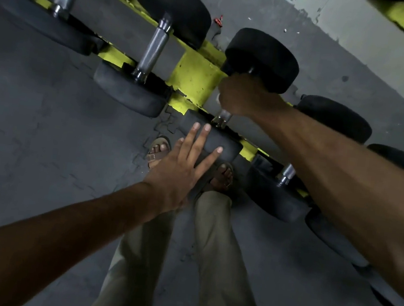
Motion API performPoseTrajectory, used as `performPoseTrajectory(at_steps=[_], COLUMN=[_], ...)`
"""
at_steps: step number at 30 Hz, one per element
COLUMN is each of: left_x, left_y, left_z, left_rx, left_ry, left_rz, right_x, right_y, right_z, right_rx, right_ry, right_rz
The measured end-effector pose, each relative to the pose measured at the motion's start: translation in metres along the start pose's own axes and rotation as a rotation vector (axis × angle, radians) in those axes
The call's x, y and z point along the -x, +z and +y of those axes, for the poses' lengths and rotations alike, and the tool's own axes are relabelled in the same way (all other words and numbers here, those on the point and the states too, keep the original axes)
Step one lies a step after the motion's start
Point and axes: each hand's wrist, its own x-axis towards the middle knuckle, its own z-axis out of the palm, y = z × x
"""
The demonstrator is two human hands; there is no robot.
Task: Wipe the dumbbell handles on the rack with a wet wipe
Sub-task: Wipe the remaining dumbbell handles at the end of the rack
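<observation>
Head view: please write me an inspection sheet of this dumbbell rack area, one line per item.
Surface: dark grey rubber floor mat under the yellow painted steel rack.
Job's things: black rubber-headed dumbbells with knurled chrome handles lie on rack; wet wipe not clearly visible.
Clutter: small red scrap on floor behind rack.
Grippers: right hand grips one handle; left hand open, fingers on that dumbbell's near head.
Cables: nothing seen.
Surroundings: pale grey concrete floor; person's beige trousers, brown sandals.
</observation>
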Motion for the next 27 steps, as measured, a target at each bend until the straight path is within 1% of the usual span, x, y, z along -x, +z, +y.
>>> performPoseTrajectory(at_steps=[1, 4, 5, 6, 8, 10, 12, 15, 17, 19, 22, 24, 25, 27], left_x=[0.000, -0.001, -0.001, -0.001, -0.001, -0.001, -0.003, -0.002, -0.004, -0.004, -0.003, -0.002, -0.001, -0.001], left_y=[0.001, 0.002, 0.001, 0.000, -0.002, -0.003, -0.001, 0.004, 0.009, 0.009, 0.007, 0.005, 0.005, 0.007], left_z=[0.001, 0.000, 0.001, 0.001, 0.002, 0.004, 0.007, 0.006, 0.004, 0.002, 0.002, 0.003, 0.003, 0.002], left_rx=[-0.002, -0.027, -0.020, -0.017, -0.027, -0.033, -0.019, -0.021, -0.010, -0.012, -0.038, -0.023, -0.008, -0.003], left_ry=[-0.004, -0.003, -0.006, -0.013, -0.029, -0.036, -0.036, -0.045, -0.037, -0.033, -0.027, -0.019, -0.023, -0.023], left_rz=[0.000, 0.009, 0.002, -0.008, -0.032, -0.041, -0.035, -0.015, 0.026, 0.045, 0.000, 0.021, 0.028, 0.030], right_x=[0.003, 0.031, 0.039, 0.040, 0.033, 0.028, 0.023, 0.010, 0.001, 0.000, 0.006, 0.015, 0.022, 0.039], right_y=[0.002, 0.020, 0.023, 0.020, 0.009, 0.008, 0.008, -0.001, -0.008, -0.004, 0.009, 0.013, 0.016, 0.030], right_z=[0.000, -0.016, -0.015, -0.012, -0.003, -0.004, -0.022, -0.049, -0.051, -0.048, -0.039, -0.031, -0.027, -0.018], right_rx=[-0.017, -0.077, -0.071, -0.056, -0.046, -0.046, -0.020, -0.043, -0.040, -0.017, 0.050, 0.083, 0.047, -0.108], right_ry=[-0.032, -0.240, -0.292, -0.298, -0.211, -0.140, -0.114, -0.045, -0.042, -0.058, -0.132, -0.184, -0.181, -0.152], right_rz=[0.020, -0.050, -0.042, -0.022, 0.015, 0.012, -0.138, -0.359, -0.423, -0.383, -0.221, -0.131, -0.065, 0.072])
